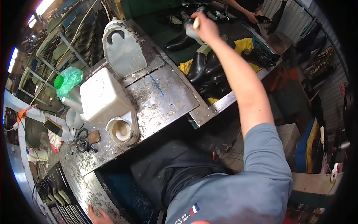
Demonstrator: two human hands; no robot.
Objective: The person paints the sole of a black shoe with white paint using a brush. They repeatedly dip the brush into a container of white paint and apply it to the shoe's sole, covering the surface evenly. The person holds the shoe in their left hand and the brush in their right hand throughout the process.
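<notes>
My right hand (207, 29) reaches far forward over the dark green surface. It is closed around the upper part of a black boot (181, 42), whose toe points left. A small pale piece (196, 23) shows by the fingers; its kind is unclear. Just nearer stand more black boots (197, 67) in a yellow-lined tray (244, 44). At the lower left my left hand (100, 215) has its fingers apart and holds nothing. It is beside the worn bench edge, close to a rack of thin, flat pieces (71, 212).
On the metal bench (164, 100) stand a white glue-pot-like container (100, 95), a similar upright one (126, 54), a blue stick (156, 84), scissors (84, 142) and a green-capped bottle (59, 82). At the far right a co-worker's hands (253, 18) hold a black boot.
</notes>
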